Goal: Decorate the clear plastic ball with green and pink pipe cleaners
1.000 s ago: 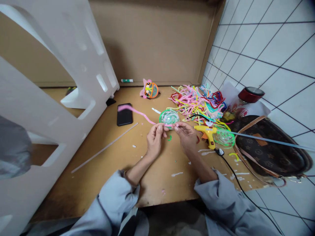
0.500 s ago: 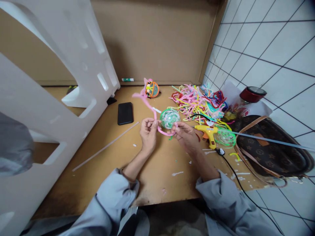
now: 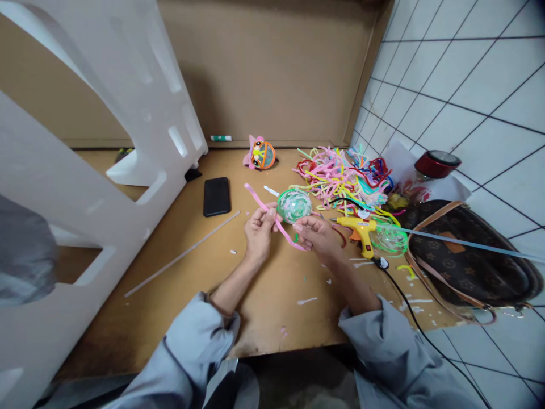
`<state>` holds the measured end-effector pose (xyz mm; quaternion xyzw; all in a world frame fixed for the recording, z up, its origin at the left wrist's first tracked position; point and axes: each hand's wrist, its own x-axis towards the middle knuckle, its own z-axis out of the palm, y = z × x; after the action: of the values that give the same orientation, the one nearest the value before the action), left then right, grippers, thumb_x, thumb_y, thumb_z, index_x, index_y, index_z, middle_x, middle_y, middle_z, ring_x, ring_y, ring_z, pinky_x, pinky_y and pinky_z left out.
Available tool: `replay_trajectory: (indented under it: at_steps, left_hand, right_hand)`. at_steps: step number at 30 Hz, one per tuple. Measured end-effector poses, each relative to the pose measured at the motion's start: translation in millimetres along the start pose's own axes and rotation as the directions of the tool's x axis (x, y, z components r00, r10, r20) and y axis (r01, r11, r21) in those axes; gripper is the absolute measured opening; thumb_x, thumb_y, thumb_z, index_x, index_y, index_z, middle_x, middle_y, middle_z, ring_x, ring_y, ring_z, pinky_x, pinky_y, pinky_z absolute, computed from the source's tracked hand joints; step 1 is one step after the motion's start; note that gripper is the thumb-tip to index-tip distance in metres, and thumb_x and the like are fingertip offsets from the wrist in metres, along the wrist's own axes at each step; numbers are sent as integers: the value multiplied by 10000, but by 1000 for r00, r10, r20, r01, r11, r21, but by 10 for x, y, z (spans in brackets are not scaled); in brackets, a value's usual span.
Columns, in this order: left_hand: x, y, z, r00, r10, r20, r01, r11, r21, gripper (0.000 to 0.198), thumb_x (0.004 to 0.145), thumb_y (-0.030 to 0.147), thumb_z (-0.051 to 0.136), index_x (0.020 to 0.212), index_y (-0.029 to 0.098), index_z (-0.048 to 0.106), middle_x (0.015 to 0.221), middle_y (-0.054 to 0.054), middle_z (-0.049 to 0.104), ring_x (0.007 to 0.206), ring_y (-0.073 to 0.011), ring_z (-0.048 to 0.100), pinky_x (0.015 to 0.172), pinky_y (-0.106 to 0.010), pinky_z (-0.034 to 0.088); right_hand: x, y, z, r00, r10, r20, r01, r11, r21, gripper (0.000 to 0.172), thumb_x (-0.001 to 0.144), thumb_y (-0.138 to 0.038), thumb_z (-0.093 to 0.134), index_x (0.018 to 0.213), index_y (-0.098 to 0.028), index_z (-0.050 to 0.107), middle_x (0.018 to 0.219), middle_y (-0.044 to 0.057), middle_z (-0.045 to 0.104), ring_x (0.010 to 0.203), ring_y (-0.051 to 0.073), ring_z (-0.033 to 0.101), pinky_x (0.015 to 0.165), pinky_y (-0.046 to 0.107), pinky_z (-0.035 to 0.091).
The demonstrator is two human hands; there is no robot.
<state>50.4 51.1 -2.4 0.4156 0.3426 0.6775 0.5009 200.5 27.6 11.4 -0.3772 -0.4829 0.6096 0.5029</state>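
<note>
A pink fuzzy pipe cleaner [image 3: 259, 200] runs slantwise between my hands. My left hand [image 3: 258, 232] pinches it between thumb and fingers near its middle, with the upper end sticking out free. My right hand [image 3: 317, 234] is closed, its fingertips together, and the lower end of the pipe cleaner meets its curled fingers; the exact contact is partly hidden. Just beyond both hands sits a clear round shape wound with green and white [image 3: 294, 205]. To the right lies a yellow hot glue gun [image 3: 361, 230], a long glue stick [image 3: 460, 241] extending from its back.
A tangled heap of colourful pipe cleaners [image 3: 340, 176] lies behind. A black phone [image 3: 217, 196], a thin clear stick [image 3: 183, 253] and an orange-rimmed figure [image 3: 261, 154] rest on the table. A brown handbag [image 3: 472, 255] and red-lidded jar [image 3: 436, 165] stand right; a white plastic panel [image 3: 140, 113] left.
The pink pipe cleaner's upper end has swung down towards my left hand. Its looped part between my hands has straightened, and my right hand has shifted slightly lower.
</note>
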Motion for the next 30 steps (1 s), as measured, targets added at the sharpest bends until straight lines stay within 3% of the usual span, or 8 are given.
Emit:
replay_trajectory:
  at_steps: [3,7,10,14,19,25,30]
  left_hand:
    - [-70,-34,17,996,-5,87,-1,998,65,499,738,658,746,791,163,706,537,26,599,423,-63,409,445,-209,360]
    - [-155,-79,32,980,-1,201,-35,984,175,501,801,663,681,736,168,723,631,-15,627,542,-103,493,540,-241,426]
    - [-170,-85,38,973,23,229,-72,976,204,495,817,657,666,731,175,740,617,-3,566,569,-113,487,565,-250,427]
    - [-161,-97,45,967,-8,253,-41,982,185,481,818,644,673,818,173,767,603,8,562,552,-108,487,563,-251,432]
    - [-165,-135,60,969,-66,239,39,992,116,480,743,606,768,918,159,770,608,19,612,529,-85,507,546,-226,448]
    - [-175,-73,79,965,-49,259,4,985,173,462,751,617,756,753,156,723,575,3,627,522,-98,520,540,-233,466]
    - [-113,-9,36,993,95,70,-108,971,212,468,773,633,729,733,170,667,607,21,593,551,-94,510,557,-224,451]
  right_hand:
    - [10,12,-11,997,-5,-74,6,1000,12,414,642,-531,825,724,-181,621,447,-99,485,343,25,303,364,185,218]
    - [27,12,-24,988,-32,-148,40,998,51,421,634,-535,826,774,-190,629,436,-114,449,336,23,252,361,193,186]
    - [37,11,-28,989,-53,-140,63,996,70,429,656,-559,806,780,-205,598,425,-129,397,342,26,235,372,193,169]
    - [37,21,-18,995,-63,-83,72,992,103,449,681,-565,794,839,-220,552,478,-119,482,353,26,255,380,185,166]
    - [24,21,11,994,-98,-48,103,989,108,486,694,-560,798,887,-242,485,485,-119,543,341,39,308,382,181,203]
    - [25,25,24,996,-68,-51,72,995,75,488,675,-547,819,845,-247,474,474,-115,570,366,59,404,399,181,274]
    - [22,60,15,999,-36,-10,37,998,48,491,636,-509,863,881,-219,551,547,-76,649,460,83,536,483,202,394]
